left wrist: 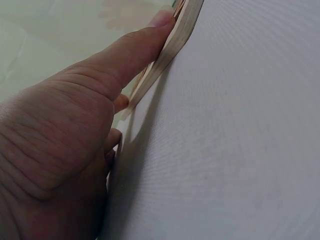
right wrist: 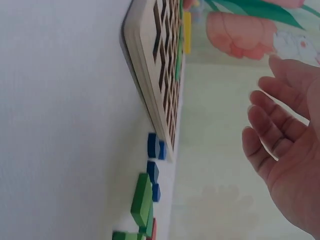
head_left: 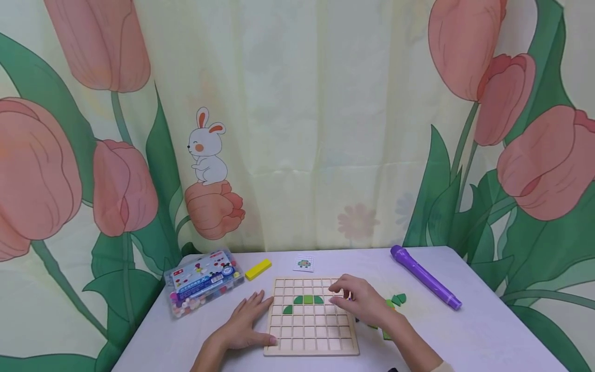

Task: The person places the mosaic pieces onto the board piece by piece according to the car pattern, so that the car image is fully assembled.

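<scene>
A wooden grid board (head_left: 309,331) lies on the table. Three dark green quarter-round pieces and a light green square (head_left: 308,299) sit in its cells. My left hand (head_left: 244,321) is spread at the board's left side, with the thumb (left wrist: 150,40) touching the near corner and the fingers along the edge. Over the board's upper right part hovers my right hand (head_left: 360,299), its fingers loosely bent and nothing between them in the right wrist view. Beside the board on the right lie blue pieces (right wrist: 153,172) and green pieces (right wrist: 142,200), partly hidden by my right arm in the head view.
A clear box (head_left: 204,281) of small colourful parts stands at the left, next to a yellow block (head_left: 258,269). Behind the board lies a small picture card (head_left: 304,263). A purple microphone-shaped object (head_left: 425,276) lies at the right. A tulip-printed curtain (head_left: 297,129) hangs behind the table.
</scene>
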`<state>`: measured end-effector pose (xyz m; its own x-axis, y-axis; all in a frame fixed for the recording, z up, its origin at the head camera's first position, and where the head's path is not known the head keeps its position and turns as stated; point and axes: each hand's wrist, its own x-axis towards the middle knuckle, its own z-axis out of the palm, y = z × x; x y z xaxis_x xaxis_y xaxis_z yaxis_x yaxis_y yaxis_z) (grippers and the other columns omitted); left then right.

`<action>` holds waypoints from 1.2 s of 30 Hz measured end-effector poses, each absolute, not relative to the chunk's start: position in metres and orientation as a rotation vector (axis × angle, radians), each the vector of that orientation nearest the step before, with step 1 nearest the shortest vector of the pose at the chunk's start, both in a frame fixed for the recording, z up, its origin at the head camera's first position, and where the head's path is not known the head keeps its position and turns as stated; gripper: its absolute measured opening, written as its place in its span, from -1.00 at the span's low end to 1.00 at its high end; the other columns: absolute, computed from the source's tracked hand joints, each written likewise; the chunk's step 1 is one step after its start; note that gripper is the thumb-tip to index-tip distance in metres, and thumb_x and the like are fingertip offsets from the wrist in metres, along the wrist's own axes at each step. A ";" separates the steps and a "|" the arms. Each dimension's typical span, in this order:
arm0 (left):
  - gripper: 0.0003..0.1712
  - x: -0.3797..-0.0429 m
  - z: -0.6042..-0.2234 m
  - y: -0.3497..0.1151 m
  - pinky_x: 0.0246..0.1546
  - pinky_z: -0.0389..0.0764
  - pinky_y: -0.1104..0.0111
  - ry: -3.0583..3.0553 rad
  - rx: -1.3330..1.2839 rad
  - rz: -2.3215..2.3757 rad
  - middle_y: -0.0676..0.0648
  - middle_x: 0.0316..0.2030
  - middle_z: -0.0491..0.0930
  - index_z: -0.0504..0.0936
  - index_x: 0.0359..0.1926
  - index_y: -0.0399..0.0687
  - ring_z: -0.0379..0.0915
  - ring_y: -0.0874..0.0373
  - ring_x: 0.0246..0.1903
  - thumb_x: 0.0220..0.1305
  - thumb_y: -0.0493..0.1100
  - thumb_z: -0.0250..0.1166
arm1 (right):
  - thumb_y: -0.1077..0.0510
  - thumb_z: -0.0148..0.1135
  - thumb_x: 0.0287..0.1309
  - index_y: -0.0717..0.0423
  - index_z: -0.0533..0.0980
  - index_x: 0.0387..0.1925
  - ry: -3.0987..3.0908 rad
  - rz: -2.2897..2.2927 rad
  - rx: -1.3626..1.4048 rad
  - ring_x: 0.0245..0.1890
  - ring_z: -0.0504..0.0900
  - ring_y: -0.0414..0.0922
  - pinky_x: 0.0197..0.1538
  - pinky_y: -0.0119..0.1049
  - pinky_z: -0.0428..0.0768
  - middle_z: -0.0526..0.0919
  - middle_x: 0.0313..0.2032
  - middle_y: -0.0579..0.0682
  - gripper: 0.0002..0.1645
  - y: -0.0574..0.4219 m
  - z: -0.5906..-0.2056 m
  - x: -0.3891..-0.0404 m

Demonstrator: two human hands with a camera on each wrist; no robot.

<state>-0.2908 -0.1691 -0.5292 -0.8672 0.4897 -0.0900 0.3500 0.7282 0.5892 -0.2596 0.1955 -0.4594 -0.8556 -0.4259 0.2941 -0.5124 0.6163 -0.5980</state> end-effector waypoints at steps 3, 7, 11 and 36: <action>0.25 -0.291 -0.530 -0.170 0.59 -0.29 -0.31 2.690 0.668 0.855 -0.26 0.65 -0.03 0.23 0.61 0.11 -0.26 -0.29 0.65 0.01 0.49 0.49 | -0.03 0.36 0.37 -0.16 0.70 0.00 -2.718 1.054 0.727 -0.30 0.50 -0.33 -0.31 -0.43 0.56 0.72 -0.10 -0.11 -0.78 0.204 -0.458 -0.261; 0.25 -0.292 -0.531 -0.170 0.59 -0.28 -0.30 2.697 0.678 0.850 -0.26 0.65 -0.03 0.23 0.61 0.11 -0.26 -0.29 0.65 0.01 0.50 0.48 | -0.03 0.37 0.37 -0.17 0.70 -0.01 -2.732 1.068 0.671 -0.29 0.50 -0.31 -0.32 -0.42 0.57 0.72 -0.10 -0.10 -0.79 0.214 -0.458 -0.264; 0.25 -0.292 -0.531 -0.170 0.59 -0.29 -0.30 2.701 0.691 0.857 -0.26 0.65 -0.03 0.23 0.61 0.11 -0.26 -0.28 0.65 0.01 0.50 0.47 | -0.02 0.38 0.36 -0.14 0.69 -0.01 -2.761 1.083 0.643 -0.28 0.51 -0.29 -0.32 -0.42 0.57 0.72 -0.09 -0.07 -0.79 0.222 -0.460 -0.266; 0.26 -0.292 -0.532 -0.170 0.59 -0.29 -0.30 2.696 0.664 0.846 -0.24 0.66 -0.04 0.22 0.62 0.15 -0.27 -0.27 0.66 0.00 0.52 0.47 | 0.37 0.53 0.01 0.09 0.74 -0.15 -3.127 1.247 0.628 -0.29 0.56 -0.06 -0.33 -0.32 0.54 0.71 -0.29 0.02 -0.68 0.266 -0.464 -0.268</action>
